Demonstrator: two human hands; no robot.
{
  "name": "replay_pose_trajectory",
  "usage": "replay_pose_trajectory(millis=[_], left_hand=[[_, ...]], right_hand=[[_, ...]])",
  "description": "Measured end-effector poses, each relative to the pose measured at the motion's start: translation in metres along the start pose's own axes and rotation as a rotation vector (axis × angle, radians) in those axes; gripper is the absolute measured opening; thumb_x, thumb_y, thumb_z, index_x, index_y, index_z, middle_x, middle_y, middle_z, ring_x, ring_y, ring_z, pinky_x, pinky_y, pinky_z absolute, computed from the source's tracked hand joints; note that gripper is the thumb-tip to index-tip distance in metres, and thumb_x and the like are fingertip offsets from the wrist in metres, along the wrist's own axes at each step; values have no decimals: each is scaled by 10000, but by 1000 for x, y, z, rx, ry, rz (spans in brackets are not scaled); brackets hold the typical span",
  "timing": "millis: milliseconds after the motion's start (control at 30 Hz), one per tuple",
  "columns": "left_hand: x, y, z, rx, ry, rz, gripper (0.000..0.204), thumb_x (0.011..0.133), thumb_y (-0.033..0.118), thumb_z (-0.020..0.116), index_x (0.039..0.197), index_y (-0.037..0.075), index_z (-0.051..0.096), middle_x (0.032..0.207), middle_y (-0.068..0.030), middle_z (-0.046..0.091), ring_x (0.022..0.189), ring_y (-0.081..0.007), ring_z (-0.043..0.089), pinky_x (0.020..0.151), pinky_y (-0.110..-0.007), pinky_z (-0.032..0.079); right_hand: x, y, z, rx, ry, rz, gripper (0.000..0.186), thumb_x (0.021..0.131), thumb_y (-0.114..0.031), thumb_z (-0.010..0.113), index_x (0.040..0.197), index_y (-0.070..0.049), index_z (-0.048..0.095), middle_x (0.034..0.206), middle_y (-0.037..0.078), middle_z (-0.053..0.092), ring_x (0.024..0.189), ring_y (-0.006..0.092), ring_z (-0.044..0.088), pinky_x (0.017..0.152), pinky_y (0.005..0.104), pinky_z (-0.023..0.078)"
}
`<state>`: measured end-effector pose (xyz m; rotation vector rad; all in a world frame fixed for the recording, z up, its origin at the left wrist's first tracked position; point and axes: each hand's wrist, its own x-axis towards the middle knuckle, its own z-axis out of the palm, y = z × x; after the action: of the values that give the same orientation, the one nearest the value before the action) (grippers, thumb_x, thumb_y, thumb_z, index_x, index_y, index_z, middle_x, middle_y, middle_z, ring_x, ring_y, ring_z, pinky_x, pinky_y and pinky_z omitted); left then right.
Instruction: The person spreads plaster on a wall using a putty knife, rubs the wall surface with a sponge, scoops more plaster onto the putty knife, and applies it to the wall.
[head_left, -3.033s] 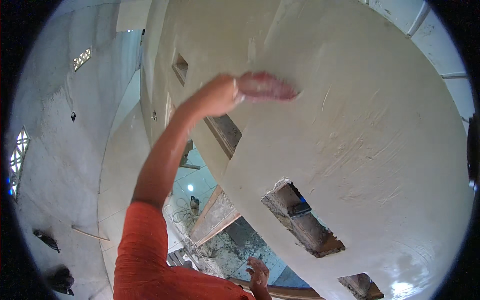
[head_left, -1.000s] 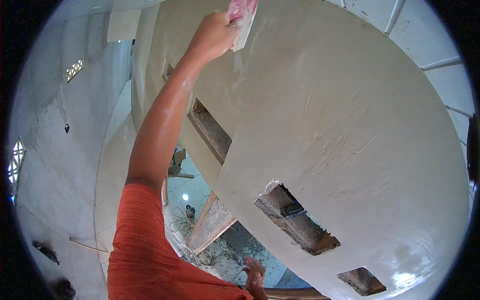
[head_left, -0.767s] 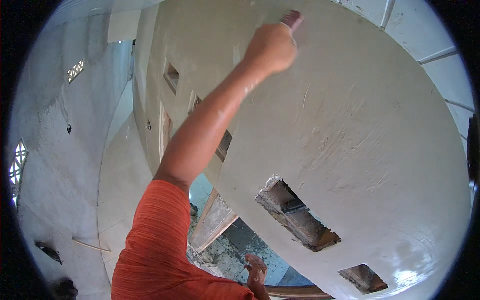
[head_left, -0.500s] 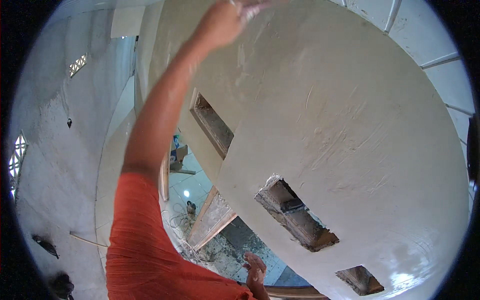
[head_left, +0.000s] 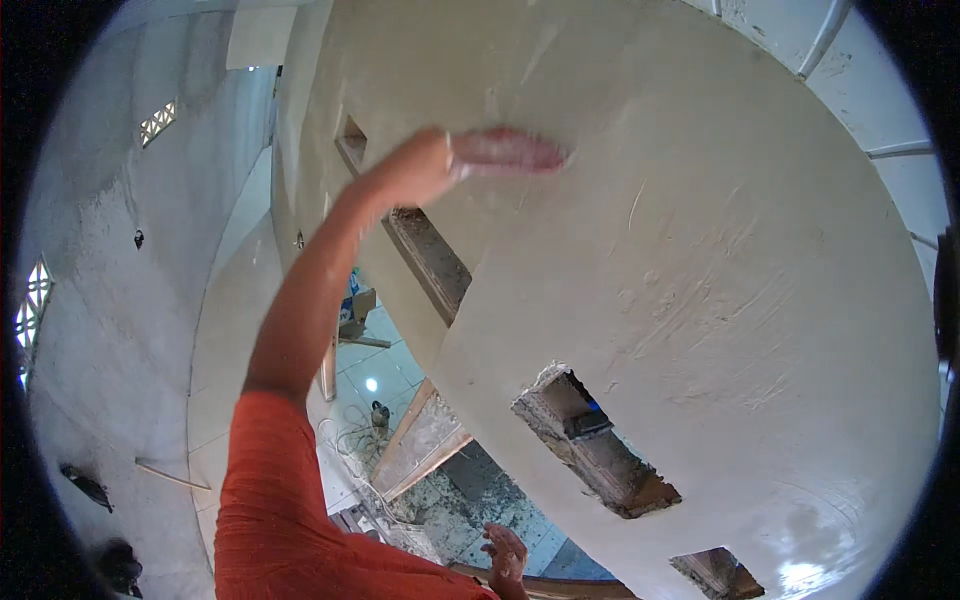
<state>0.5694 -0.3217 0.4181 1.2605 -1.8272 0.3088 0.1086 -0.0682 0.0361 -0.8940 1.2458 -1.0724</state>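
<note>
My left hand point(head_left: 420, 168) is closed around a long, flat, pinkish-red tool point(head_left: 515, 150), blurred by motion. That tool lies against a broad wall point(head_left: 640, 220) coated in smooth beige-grey plaster; its exact kind is unclear. My left arm, in a red sleeve point(head_left: 270, 470), stretches up across the view. Low in the picture, my right hand point(head_left: 506, 552) is smeared with pale plaster, its fingers loosely bent and apart, with nothing visible in it. Scratches and ridges point(head_left: 690, 300) mark the plaster right of the tool.
Rough rectangular openings cut through the wall: one beside my left forearm point(head_left: 432, 258), a larger one point(head_left: 600, 445) and one near the bottom point(head_left: 715, 573). Below are a splattered tiled floor point(head_left: 375, 365), a wood-edged board point(head_left: 425, 445) and loose cable point(head_left: 345, 440). A grey wall point(head_left: 110, 330) stands left.
My left hand has come down from the top edge with the tool, which now shows fully against the plaster. My right hand has shifted slightly lower and left in the picture.
</note>
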Motion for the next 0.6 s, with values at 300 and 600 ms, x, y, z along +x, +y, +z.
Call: replay_pose_trajectory(millis=[300, 600], left_hand=[[15, 12, -40, 56, 223, -118, 332, 944, 241, 567, 1240, 96, 614, 1115, -160, 677, 974, -303, 671, 881, -403, 511], [126, 39, -86, -38, 327, -150, 436, 937, 337, 596, 903, -93, 656, 733, -271, 641, 644, -334, 660, 647, -427, 501]], right_hand=[[13, 3, 11, -148, -130, -379, 344, 944, -298, 587, 1081, -1, 692, 1070, 140, 681, 943, 221, 661, 693, 338, 573], [2, -17, 17, -87, 36, -176, 341, 922, -321, 613, 1048, -15, 696, 1079, 112, 682, 957, 202, 659, 699, 316, 563]])
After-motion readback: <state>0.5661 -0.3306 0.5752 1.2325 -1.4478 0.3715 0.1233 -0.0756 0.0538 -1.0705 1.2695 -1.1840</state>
